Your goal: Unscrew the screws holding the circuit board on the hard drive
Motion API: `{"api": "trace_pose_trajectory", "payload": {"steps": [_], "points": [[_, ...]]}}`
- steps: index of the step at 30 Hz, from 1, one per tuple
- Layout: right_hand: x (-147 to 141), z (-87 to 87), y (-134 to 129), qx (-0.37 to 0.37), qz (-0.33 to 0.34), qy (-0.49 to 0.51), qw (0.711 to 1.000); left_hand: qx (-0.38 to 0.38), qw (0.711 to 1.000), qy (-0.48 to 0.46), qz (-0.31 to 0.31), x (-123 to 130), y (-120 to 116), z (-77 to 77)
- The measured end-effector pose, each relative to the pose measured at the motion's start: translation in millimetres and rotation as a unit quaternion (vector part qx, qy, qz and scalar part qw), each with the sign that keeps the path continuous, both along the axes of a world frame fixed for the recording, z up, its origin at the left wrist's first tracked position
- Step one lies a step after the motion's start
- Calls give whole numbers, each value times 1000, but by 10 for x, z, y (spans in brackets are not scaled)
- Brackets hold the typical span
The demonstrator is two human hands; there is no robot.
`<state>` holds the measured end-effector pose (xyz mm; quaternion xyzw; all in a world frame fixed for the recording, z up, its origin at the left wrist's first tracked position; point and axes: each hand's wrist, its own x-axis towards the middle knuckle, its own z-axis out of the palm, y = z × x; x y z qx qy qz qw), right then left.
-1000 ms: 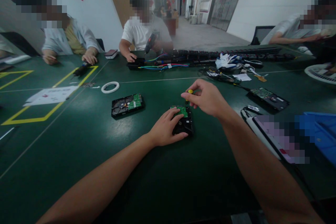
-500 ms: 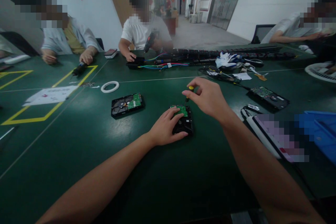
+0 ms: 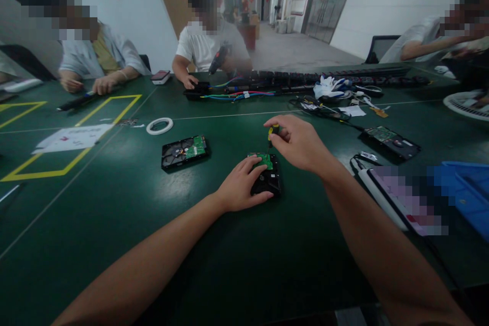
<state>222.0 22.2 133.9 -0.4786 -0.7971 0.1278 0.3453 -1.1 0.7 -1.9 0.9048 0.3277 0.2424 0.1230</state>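
The hard drive (image 3: 274,183) lies on the green table (image 3: 237,275), in front of the person, with its circuit board (image 3: 264,161) facing up at the far end. The left hand (image 3: 240,186) rests on the left side of this drive. Its fingers are spread and partly cover the board; the thumb is set apart from them and lies across the near part of the black casing.

The right hand (image 3: 300,140) is clamped on a yellow-and-black screwdriver (image 3: 271,135), with the thumb and fingers closed around the handle. The tool stands nearly upright at the far right part of the drive, shaft pointing down at the board. Contact between tip and screw cannot be confirmed at this scale.

A second hard drive (image 3: 171,157) lies to the left, well apart from the first, also board side up. A white ring (image 3: 150,130) lies just beyond it. A third hard drive (image 3: 389,142) is located to the right of the right hand, with a blue tray (image 3: 473,209) on its near right side.

On the far side of the table, a co-worker (image 3: 204,43) holds a power drill (image 3: 217,60) behind a bundle of coloured wires (image 3: 240,96). White gloves (image 3: 327,88) lie to the right of the wires.
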Motion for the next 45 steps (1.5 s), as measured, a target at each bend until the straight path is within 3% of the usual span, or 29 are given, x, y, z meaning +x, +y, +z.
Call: {"api": "trace_pose_trajectory", "payload": {"steps": [11, 28, 45], "points": [[-31, -24, 20, 77, -13, -37, 996, 3, 1000, 1, 1, 8, -4, 6], [-64, -10, -26, 58, 24, -73, 995, 5, 1000, 8, 5, 7, -5, 5], [-38, 44, -57, 46, 14, -109, 993, 9, 1000, 12, 7, 2, -6, -3]]}}
